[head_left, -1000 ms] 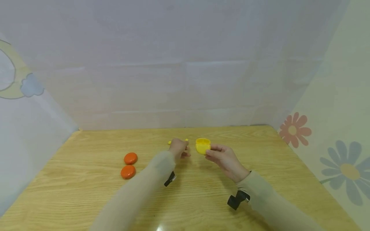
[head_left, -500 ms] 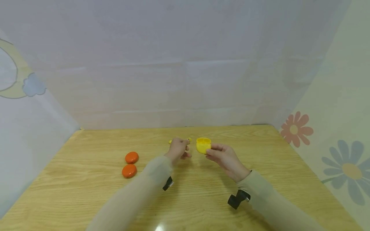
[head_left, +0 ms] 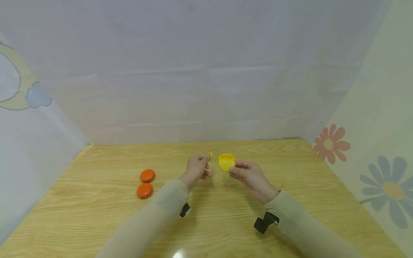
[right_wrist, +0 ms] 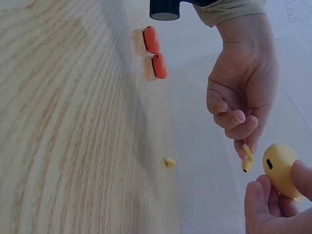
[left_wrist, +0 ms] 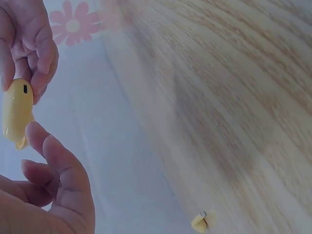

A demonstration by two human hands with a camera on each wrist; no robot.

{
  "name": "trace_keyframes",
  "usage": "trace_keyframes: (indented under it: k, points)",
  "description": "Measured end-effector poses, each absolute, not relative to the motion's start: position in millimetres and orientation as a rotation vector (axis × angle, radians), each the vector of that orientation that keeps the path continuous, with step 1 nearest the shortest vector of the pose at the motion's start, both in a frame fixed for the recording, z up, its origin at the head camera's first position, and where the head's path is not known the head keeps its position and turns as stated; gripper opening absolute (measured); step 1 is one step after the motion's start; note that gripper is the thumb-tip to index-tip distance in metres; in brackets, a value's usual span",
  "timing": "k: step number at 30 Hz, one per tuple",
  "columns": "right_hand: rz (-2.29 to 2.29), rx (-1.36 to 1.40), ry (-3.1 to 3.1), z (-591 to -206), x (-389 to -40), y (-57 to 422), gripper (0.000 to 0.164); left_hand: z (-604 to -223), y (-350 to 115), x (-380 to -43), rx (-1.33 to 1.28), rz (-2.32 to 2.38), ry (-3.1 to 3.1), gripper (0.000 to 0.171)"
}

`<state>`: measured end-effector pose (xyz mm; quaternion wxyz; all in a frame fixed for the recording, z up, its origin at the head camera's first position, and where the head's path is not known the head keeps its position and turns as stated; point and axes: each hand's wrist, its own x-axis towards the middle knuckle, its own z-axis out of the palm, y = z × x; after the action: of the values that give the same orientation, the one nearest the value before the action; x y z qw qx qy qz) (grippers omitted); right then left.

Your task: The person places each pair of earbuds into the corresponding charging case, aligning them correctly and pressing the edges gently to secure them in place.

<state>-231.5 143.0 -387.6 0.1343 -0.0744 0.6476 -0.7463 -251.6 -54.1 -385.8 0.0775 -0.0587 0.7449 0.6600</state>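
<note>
A yellow earbud (head_left: pixel 210 154) is pinched between the thumb and fingertip of my left hand (head_left: pixel 195 168), bulb end up in the head view and stem largely hidden by the fingers. Just to its right, my right hand (head_left: pixel 253 179) holds a yellow earbud case (head_left: pixel 227 165) by its side, above the table, with the lid raised. The earbud and case are a small gap apart in the right wrist view. A second yellow earbud (right_wrist: pixel 169 162) lies on the table, hidden in the head view behind my left hand.
Two round orange cases (head_left: pixel 145 190) rest on the wooden table (head_left: pixel 96 215) left of my left forearm. A pale cloth wall (head_left: pixel 206 107) rises along the table's far edge, with printed flowers on the right side.
My left hand has drawn slightly back towards me, and the pinched earbud has turned more upright. The second earbud has gone out of sight behind that hand. My right hand barely moved.
</note>
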Motion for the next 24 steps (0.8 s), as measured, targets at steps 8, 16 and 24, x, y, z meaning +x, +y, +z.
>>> trace_keyframes:
  k: [8,16,24]
  points:
    - [-2.152,-0.186,1.890,-387,-232,141,0.037,-385,-54,-245,-0.165,2.039,2.251,0.034]
    - [-2.151,-0.184,1.885,-387,-232,139,0.039,-386,-56,-239,-0.126,2.071,2.296,0.033]
    - [-2.160,-0.156,1.889,-389,-233,137,0.037,-386,-55,-232,-0.048,2.167,2.283,0.032]
